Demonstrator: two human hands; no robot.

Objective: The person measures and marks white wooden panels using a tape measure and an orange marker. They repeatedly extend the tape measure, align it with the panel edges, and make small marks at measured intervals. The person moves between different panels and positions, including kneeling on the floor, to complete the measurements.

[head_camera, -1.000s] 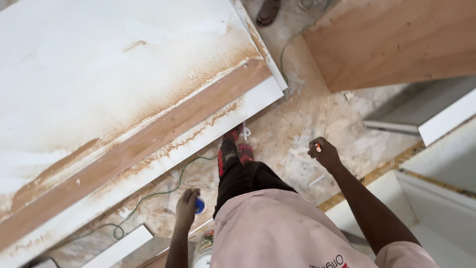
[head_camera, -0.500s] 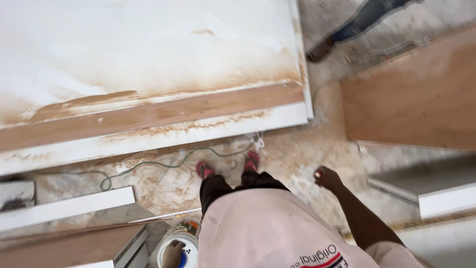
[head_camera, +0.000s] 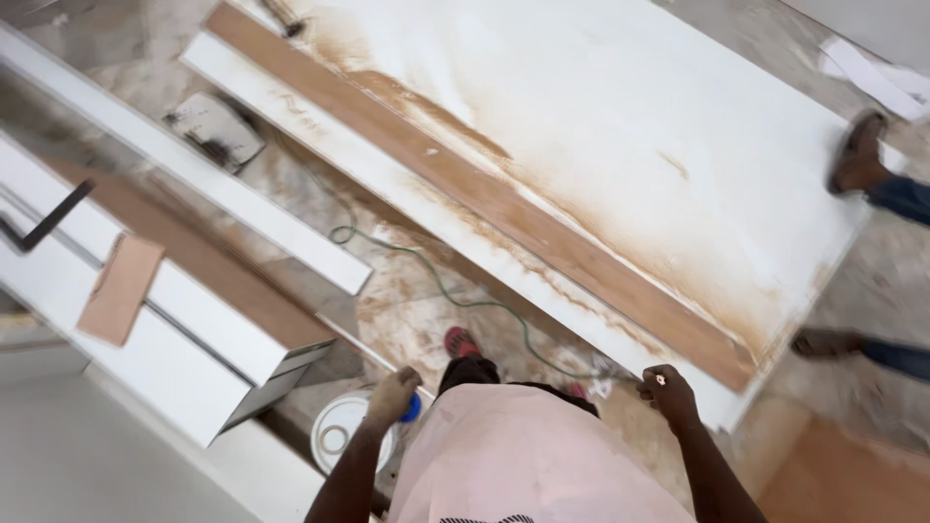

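Head view, looking straight down past a pink shirt (head_camera: pixel 528 455). Left hand (head_camera: pixel 392 395) is dusty, fingers curled shut around a small blue object (head_camera: pixel 414 409); only a sliver of blue shows, can't tell what it is. It sits just above a white bucket (head_camera: pixel 341 431) on the floor. Right hand (head_camera: pixel 666 389) is closed in a loose fist with a tiny red-and-white bit (head_camera: pixel 661 380) showing at the knuckles; too small to identify, and can't tell whether it's gripped or just resting there.

Right hand is near the corner of a big white panel (head_camera: pixel 659 126) lying flat, streaked with brown sawdust. A long brown wood strip (head_camera: pixel 484 199) runs along the panel's near edge. A green cable (head_camera: pixel 455 295) snakes across the dusty floor between the panel and the person's red shoe (head_camera: pixel 460 342). White boards (head_camera: pixel 184 174) and white cabinet parts (head_camera: pixel 174 329) lie to the left. Another person's 2 shoes (head_camera: pixel 857 155) show at right, 1 standing on the panel edge.
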